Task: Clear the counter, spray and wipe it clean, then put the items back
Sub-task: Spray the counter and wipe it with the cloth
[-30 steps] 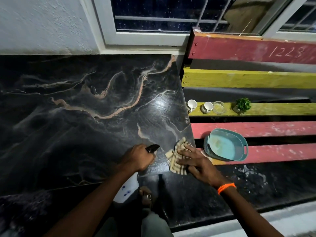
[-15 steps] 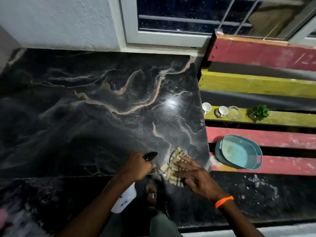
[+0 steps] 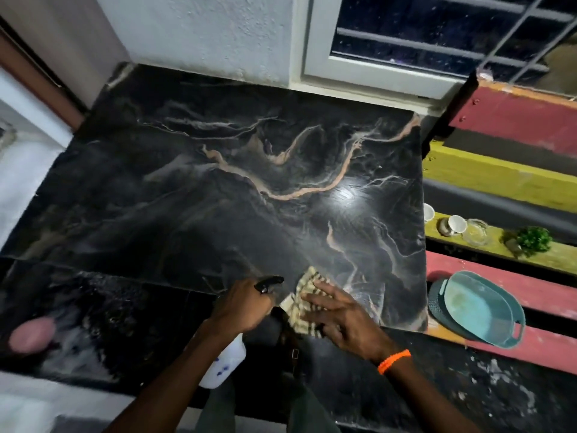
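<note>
The black marble counter (image 3: 218, 189) with pale orange veins fills the middle of the view. My left hand (image 3: 242, 306) grips a white spray bottle (image 3: 223, 367) by its black trigger head at the counter's near edge, the bottle body hanging below my wrist. Just to its right, my right hand (image 3: 340, 318) lies flat with spread fingers on a beige striped cloth (image 3: 304, 295), pressing it onto the counter near the front edge. An orange band sits on that wrist.
Right of the counter, a painted slatted bench holds two white cups (image 3: 456, 225), a glass dish (image 3: 476, 232), a small green plant (image 3: 532, 239) and a teal tray (image 3: 477, 307) over a dark basket. Wall and window stand behind. A pink blur (image 3: 31, 334) shows at lower left.
The view has swung left and down. My right hand has slid the cloth leftward along the near edge, closer to my left hand, which keeps hold of the spray bottle.
</note>
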